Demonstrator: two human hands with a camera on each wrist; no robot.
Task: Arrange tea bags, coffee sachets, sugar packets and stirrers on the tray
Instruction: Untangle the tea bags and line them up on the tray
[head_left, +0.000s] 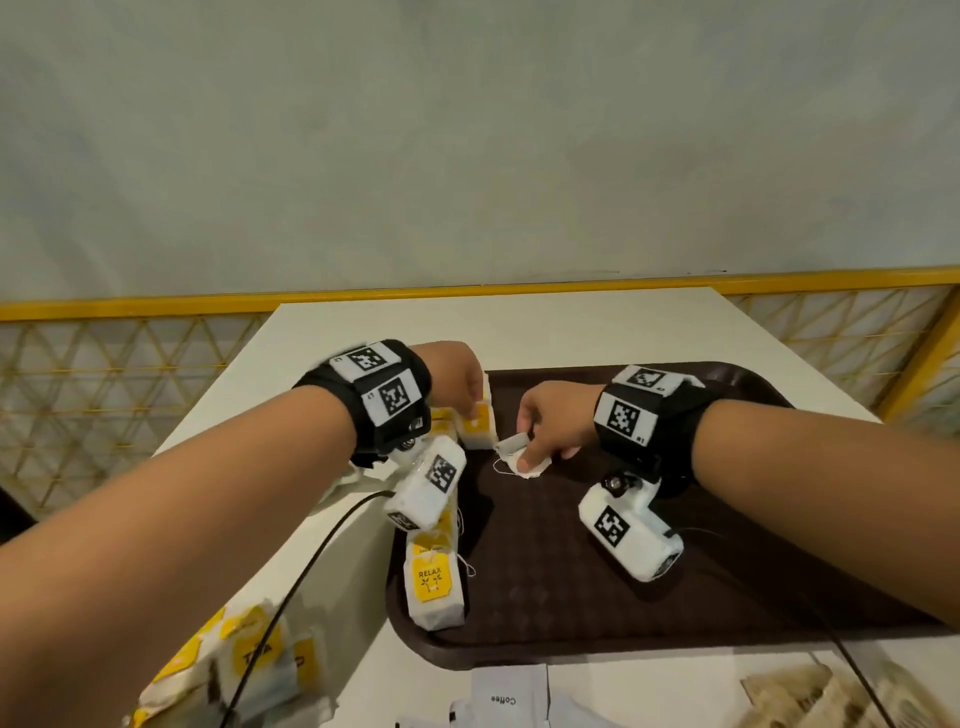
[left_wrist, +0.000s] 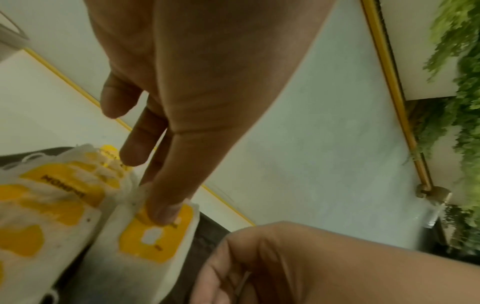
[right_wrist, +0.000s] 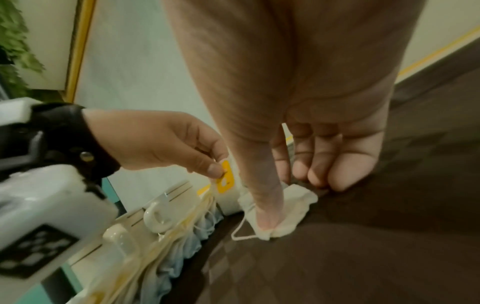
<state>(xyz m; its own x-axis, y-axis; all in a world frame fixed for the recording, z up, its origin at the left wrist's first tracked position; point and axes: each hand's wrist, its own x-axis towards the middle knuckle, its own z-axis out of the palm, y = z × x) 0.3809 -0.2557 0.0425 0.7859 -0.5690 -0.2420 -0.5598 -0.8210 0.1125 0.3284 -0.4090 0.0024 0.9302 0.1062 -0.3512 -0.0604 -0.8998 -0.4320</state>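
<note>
A brown tray (head_left: 597, 597) lies on a white table. My left hand (head_left: 470, 410) pinches the top of a yellow-labelled tea bag (head_left: 477, 426) that stands at the tray's far left edge; my left hand's thumb (left_wrist: 161, 211) presses on that tea bag's label (left_wrist: 155, 236). Just to the right, my right hand (head_left: 530, 448) pinches a plain white tea bag (head_left: 532, 467) with a loose string, held low on the tray. In the right wrist view my thumb (right_wrist: 267, 216) presses on this white tea bag (right_wrist: 293, 207), with the other fingers curled behind. More tea bags (head_left: 434, 582) lie in a row along the tray's left edge.
A loose pile of yellow-labelled tea bags (head_left: 244, 660) sits on the table (head_left: 571, 327) at near left. A white coffee sachet (head_left: 506, 696) and brown packets (head_left: 810, 696) lie in front of the tray. A yellow lattice railing (head_left: 130, 364) borders the table.
</note>
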